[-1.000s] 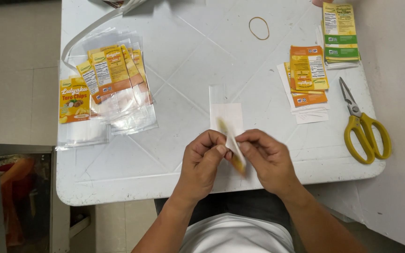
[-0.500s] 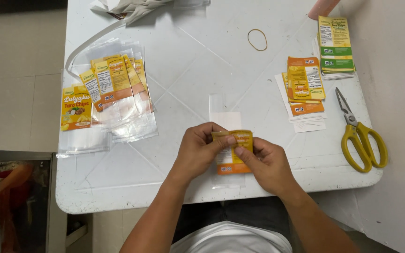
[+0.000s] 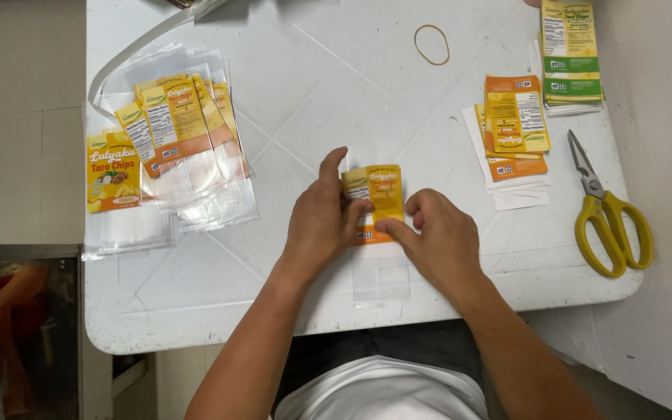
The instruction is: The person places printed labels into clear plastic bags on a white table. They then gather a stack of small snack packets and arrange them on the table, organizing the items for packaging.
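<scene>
Label (image 3: 375,198) flat between both hands' fingertips (image 3: 386,225).
</scene>
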